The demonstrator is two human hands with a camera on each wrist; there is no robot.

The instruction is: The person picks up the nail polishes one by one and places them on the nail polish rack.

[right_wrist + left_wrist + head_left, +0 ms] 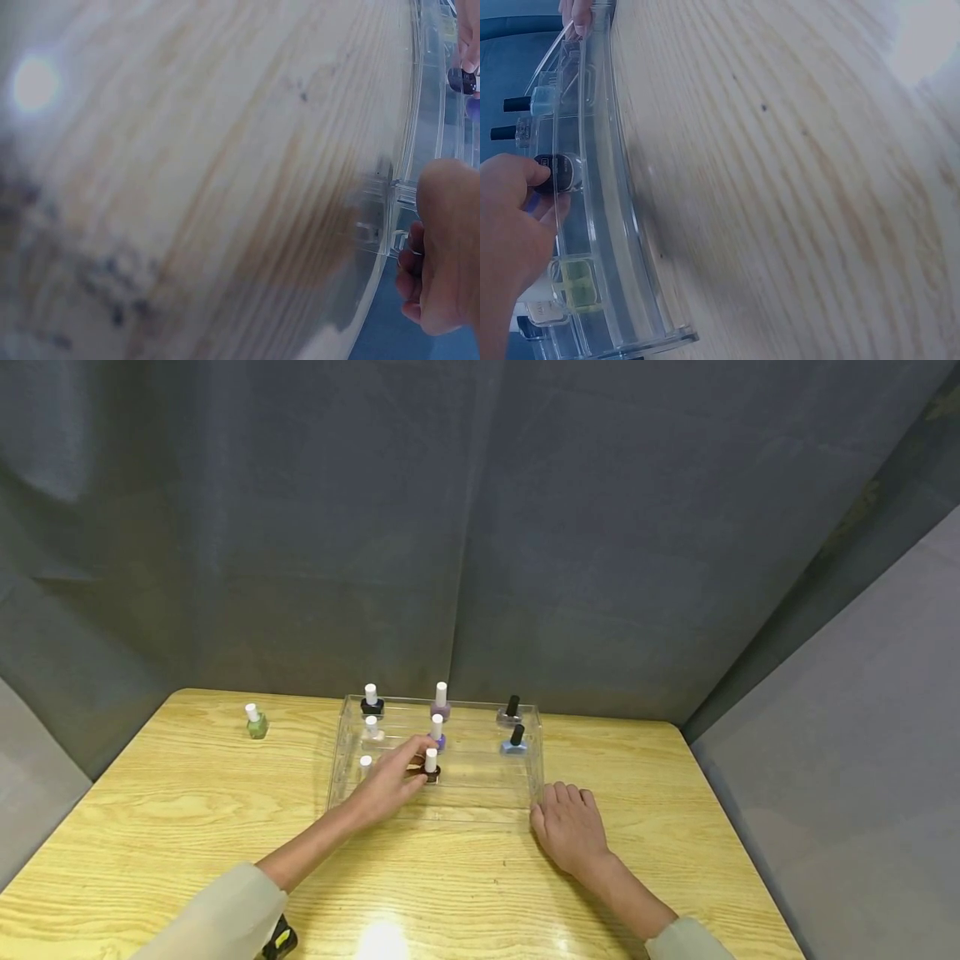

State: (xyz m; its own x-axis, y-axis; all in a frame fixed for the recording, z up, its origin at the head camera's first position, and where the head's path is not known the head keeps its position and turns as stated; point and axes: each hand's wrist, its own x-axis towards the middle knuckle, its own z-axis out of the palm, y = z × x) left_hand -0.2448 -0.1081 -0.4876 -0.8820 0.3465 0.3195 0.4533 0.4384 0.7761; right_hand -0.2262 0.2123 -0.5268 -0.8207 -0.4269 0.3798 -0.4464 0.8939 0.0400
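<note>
A clear stepped display rack point(465, 814) stands on the table with nail polish bottles on its tiers. My left hand point(386, 785) pinches a dark nail polish bottle point(431, 774) with a white cap at the rack's front tier; the left wrist view shows finger and thumb on the dark bottle point(551, 174). Just behind it is a purple bottle point(437, 742). My right hand point(572, 827) holds the rack's right end near the front corner, fingers curled, as the right wrist view shows the hand point(450, 247) against the clear end panel.
A green nail polish bottle point(257, 727) stands apart, left of the rack. On the right tiers are a light-blue bottle point(514, 747) and a clear one point(509, 717), both black-capped. A black and yellow object point(281, 938) lies at the near edge. A dark curtain point(465, 527) hangs behind.
</note>
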